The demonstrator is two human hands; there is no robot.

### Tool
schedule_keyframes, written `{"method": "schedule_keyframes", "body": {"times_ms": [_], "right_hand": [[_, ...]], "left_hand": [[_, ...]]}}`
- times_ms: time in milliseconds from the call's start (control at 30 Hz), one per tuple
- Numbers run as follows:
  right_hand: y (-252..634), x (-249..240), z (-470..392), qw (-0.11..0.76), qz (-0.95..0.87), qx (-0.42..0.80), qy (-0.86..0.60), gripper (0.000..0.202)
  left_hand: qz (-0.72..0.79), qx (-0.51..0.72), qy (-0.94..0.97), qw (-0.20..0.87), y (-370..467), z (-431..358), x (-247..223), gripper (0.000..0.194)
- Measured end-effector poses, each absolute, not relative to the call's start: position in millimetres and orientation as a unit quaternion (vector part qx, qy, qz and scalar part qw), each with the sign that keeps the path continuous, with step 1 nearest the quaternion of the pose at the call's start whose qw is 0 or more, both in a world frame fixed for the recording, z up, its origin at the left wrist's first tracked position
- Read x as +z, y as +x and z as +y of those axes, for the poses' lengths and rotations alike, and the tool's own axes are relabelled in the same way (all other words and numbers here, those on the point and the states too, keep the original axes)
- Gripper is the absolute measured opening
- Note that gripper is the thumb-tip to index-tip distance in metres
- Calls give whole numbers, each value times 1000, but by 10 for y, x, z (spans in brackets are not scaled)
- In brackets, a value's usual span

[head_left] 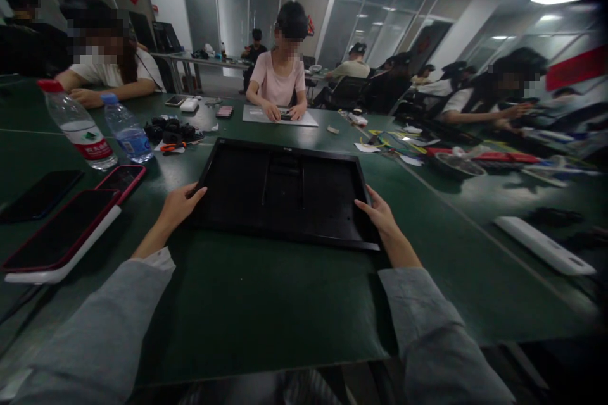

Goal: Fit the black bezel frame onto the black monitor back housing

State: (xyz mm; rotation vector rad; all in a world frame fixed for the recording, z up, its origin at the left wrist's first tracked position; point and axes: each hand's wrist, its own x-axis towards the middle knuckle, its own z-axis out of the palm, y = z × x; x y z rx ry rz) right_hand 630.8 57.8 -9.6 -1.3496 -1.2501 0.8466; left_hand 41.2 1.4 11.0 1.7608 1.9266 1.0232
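The left hand [183, 205] and right hand [381, 218] pinch both ends of a wide, black, plastic-looking frame [228, 193] between them. It seems stiff, light, maybe slippery; raised edges [285, 237] suit gripping.

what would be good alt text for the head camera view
The wearer's left hand and right hand hold a black panel by its two sides over a green table. Phones, a red-capped bottle and a blue-capped bottle are at the left; across the table, a person in a pink top is behind a pale board.
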Motion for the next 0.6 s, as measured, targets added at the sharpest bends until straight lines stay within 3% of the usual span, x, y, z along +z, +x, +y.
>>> {"method": "schedule_keyframes", "body": {"times_ms": [400,600], "right_hand": [[6652,-115,568,584,-526,252,-565,97],[6978,-149,519,627,-444,178,-615,83]], "left_hand": [[649,409,614,187,586,126,45,62],[668,442,577,160,340,146,-16,56]]}}
